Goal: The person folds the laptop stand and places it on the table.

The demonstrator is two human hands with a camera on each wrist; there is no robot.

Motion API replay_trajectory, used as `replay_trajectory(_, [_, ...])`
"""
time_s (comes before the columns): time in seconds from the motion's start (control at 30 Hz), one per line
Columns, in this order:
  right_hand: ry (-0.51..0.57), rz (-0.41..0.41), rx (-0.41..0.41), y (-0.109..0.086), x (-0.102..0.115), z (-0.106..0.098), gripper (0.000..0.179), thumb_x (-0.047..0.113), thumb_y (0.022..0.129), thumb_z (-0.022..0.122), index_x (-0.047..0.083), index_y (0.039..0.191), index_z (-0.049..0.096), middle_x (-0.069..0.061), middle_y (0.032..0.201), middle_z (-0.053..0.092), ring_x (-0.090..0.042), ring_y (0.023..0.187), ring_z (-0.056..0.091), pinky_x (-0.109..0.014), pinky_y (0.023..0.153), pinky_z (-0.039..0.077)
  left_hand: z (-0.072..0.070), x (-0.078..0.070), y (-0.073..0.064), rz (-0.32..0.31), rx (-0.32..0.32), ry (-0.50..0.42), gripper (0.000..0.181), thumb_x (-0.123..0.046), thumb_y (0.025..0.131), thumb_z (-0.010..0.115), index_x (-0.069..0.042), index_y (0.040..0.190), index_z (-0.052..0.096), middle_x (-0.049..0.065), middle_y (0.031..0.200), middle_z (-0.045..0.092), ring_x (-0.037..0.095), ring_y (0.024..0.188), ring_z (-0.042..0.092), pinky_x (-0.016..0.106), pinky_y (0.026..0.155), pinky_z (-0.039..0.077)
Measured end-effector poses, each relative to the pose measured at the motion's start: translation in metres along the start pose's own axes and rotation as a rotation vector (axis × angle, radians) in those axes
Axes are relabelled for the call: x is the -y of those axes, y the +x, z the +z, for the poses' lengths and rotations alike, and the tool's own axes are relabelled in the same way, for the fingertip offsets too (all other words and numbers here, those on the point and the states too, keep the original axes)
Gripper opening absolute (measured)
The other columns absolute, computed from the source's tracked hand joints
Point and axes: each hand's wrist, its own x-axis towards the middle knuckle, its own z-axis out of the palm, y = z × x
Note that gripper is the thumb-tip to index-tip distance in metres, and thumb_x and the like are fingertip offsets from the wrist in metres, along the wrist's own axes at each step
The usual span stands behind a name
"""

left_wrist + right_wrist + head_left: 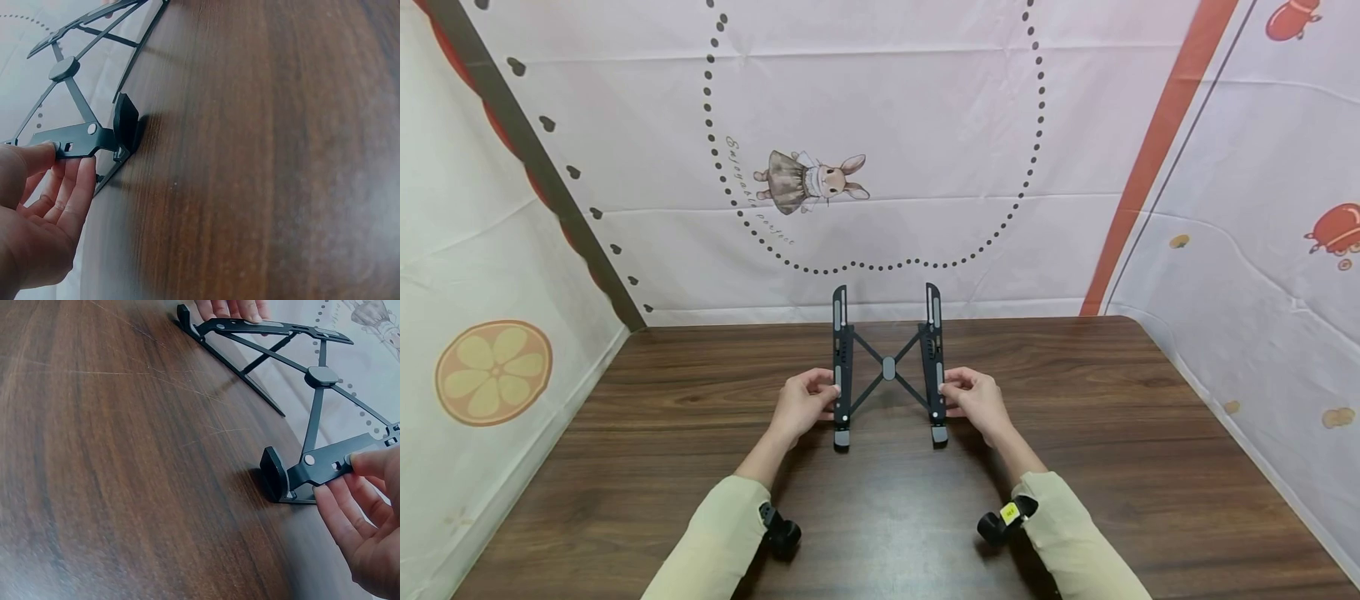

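Note:
A black folding laptop stand (pixel 889 368) stands unfolded on the wooden table, its two side rails joined by an X-shaped brace with a grey hub. My left hand (pixel 805 403) pinches the left rail near its front end, thumb on top and fingers beneath, as the left wrist view shows on the rail (pixel 75 139). On the other side, my right hand (pixel 977 400) grips the right rail in the same way, thumb above and fingers under the rail (pixel 337 459). Upturned front lips (pixel 275 474) and slanted lower legs are visible in the wrist views.
The brown wooden table (pixel 880 517) reaches back to a printed cloth (pixel 925 167) hanging behind it, with more cloth at both sides. Black cameras (pixel 781 532) are strapped to both wrists, below pale sleeves.

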Motion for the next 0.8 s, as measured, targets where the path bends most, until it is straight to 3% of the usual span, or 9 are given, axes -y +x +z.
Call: replay_trajectory(0.8, [-0.009, 0.006, -0.011, -0.002, 0.004, 0.015, 0.022, 0.007, 0.085, 0.064, 0.001, 0.107, 0.063, -0.01, 0.09, 0.062, -0.016, 0.072, 0.062, -0.039, 0.068, 0.055, 0.013, -0.002, 0.0, 0.011, -0.001, -0.014, 0.023, -0.007, 0.087, 0.062, -0.007, 0.11, 0.063, 0.01, 0.086, 0.064, 0.016, 0.067, 0.062, 0.035, 0.063, 0.056])
